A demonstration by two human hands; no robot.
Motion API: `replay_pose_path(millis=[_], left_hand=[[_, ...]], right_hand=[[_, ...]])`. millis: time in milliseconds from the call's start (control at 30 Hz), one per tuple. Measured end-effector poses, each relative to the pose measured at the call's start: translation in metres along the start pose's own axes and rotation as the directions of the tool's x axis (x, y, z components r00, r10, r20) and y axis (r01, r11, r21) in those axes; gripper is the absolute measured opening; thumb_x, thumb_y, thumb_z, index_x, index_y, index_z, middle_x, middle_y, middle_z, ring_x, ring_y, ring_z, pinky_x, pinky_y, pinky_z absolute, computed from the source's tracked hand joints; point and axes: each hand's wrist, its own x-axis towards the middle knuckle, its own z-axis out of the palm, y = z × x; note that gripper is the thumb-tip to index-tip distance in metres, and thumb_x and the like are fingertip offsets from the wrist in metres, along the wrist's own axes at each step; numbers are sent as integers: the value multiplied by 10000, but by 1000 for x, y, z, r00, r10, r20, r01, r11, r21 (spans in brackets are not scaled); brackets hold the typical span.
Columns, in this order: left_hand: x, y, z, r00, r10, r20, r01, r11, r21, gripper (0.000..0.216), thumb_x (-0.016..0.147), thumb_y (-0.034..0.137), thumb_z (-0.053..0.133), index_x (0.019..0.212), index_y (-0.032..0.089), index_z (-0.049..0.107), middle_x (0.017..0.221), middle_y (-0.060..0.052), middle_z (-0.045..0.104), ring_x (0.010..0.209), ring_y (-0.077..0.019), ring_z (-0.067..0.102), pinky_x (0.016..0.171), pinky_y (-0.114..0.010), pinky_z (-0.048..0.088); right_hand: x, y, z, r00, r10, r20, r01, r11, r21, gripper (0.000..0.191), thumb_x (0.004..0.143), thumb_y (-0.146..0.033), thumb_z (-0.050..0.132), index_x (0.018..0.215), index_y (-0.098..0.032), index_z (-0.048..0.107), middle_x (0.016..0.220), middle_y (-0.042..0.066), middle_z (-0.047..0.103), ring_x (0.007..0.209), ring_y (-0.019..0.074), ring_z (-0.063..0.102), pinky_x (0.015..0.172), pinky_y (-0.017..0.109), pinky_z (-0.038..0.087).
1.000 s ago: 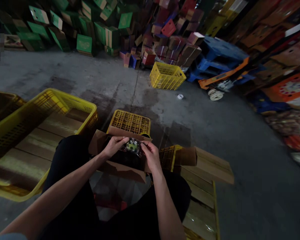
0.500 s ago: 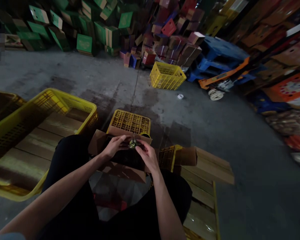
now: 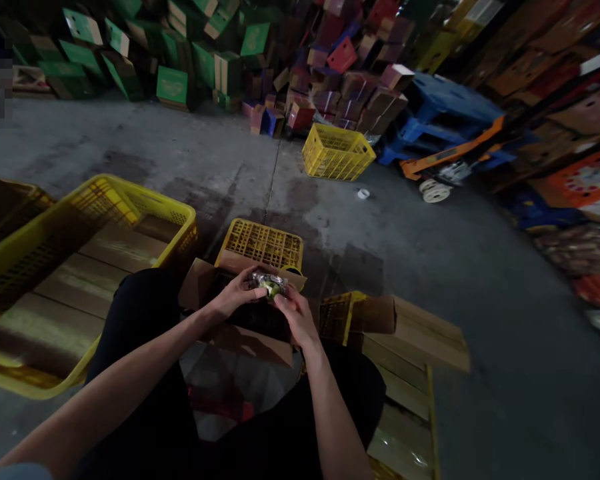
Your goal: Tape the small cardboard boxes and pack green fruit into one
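Between my hands is a small clear plastic packet (image 3: 272,287) with something round and green inside; its exact kind is too small to tell. My left hand (image 3: 236,295) grips the packet's left side, thumb toward the middle. On the right side, the fingers and thumb of my right hand (image 3: 297,316) are closed on it too. Both hands are above an open cardboard box (image 3: 255,345) with its flaps folded out. The inside of the box is dark, so its contents cannot be made out. Behind the box stands an upturned yellow crate (image 3: 265,241).
To my left is a big yellow crate (image 3: 193,223) holding flat cardboard boxes (image 3: 77,283). More cartons (image 3: 405,427) lie in a crate at my right knee. Farther off are a yellow basket (image 3: 337,153), blue pallets (image 3: 445,110), an orange pallet jack (image 3: 455,150) and heaped green boxes (image 3: 173,87).
The plastic around the green thing now spreads wider and catches more light. My left fingers have shifted slightly on it, and the view has moved a little.
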Motion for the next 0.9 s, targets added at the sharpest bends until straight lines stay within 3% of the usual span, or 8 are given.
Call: replay_pose_path(millis=[167, 333, 633, 900], left_hand=[[0, 4, -3, 1000, 7, 11, -8, 999, 48, 786, 688, 368, 922, 1378, 185, 593, 1248, -130, 696, 1078, -276, 670, 865, -352, 543], [0, 7, -4, 998, 12, 55, -15, 999, 48, 625, 721, 360, 904, 1265, 155, 676, 1167, -112, 729, 1048, -257, 678, 902, -345, 529], [-5, 13, 1, 985, 19, 174, -37, 994, 99, 532, 761, 337, 875, 1231, 157, 705, 1209, -101, 725, 1109, -267, 665, 988, -374, 501], [-4, 14, 0, 971, 45, 236, -79, 987, 137, 534, 766, 335, 871, 1245, 165, 707, 1245, -93, 728, 1163, -266, 661, 1098, -404, 431]], right_hand=[[5, -2, -5, 994, -10, -107, 13, 1000, 22, 344, 853, -450, 745, 1149, -276, 777, 1267, 30, 720, 1237, 288, 620, 1047, 396, 491], [8, 3, -7, 971, 75, -226, -41, 988, 152, 381, 763, -433, 817, 1098, -252, 798, 1197, 45, 754, 1142, 291, 670, 970, 403, 532], [4, 6, -2, 945, 197, -262, -68, 900, 431, 309, 662, -364, 888, 929, -224, 820, 1068, 52, 789, 995, 245, 714, 869, 357, 569], [5, 6, 1, 938, 215, -272, -63, 877, 475, 274, 646, -348, 903, 872, -218, 817, 1010, 40, 791, 917, 210, 717, 831, 331, 574]])
